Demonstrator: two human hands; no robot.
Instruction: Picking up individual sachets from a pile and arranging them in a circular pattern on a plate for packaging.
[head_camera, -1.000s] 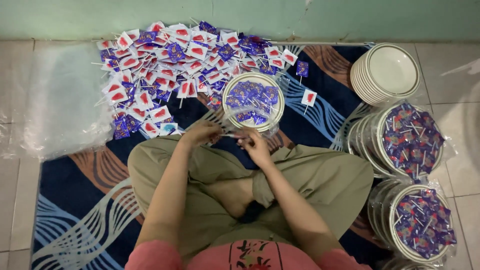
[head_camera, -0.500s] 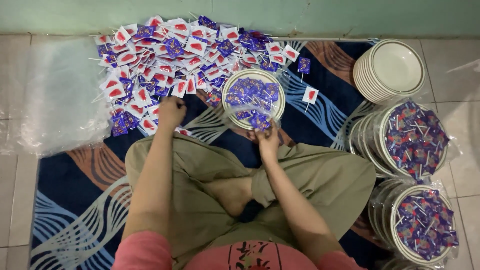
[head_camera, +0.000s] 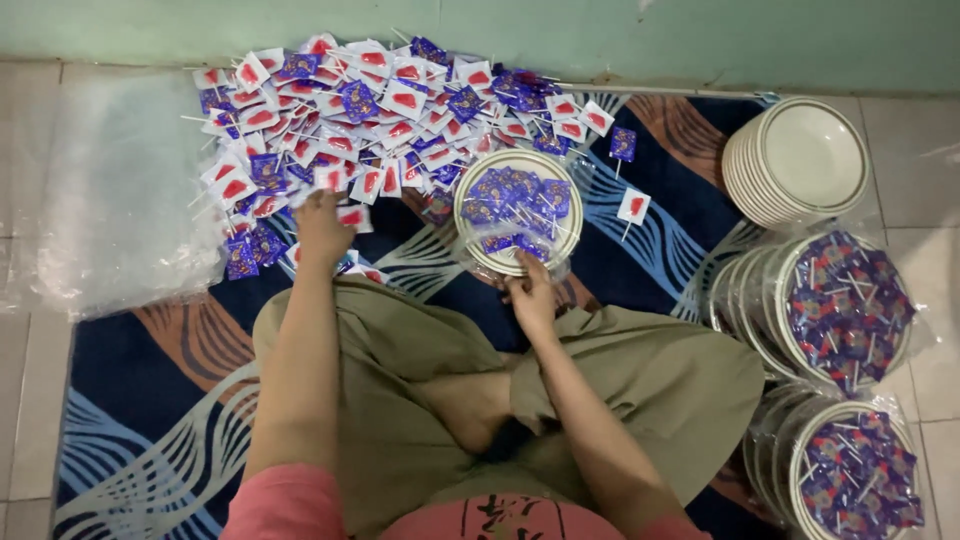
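While the left hand (head_camera: 322, 222) reaches into the big heap of red and purple wrapped lollipops (head_camera: 380, 110), fingers closing on one packet as far as can be told, the right hand (head_camera: 532, 292) grips the near rim of one plate (head_camera: 470, 215) holding about a dozen purple ones; most of the heap looks still unsorted. Further right lie two stray lollipops (head_camera: 633, 205), one stack of bare plates (head_camera: 800, 160) and two wrapped, filled stacks (head_camera: 845, 305), which look finished.
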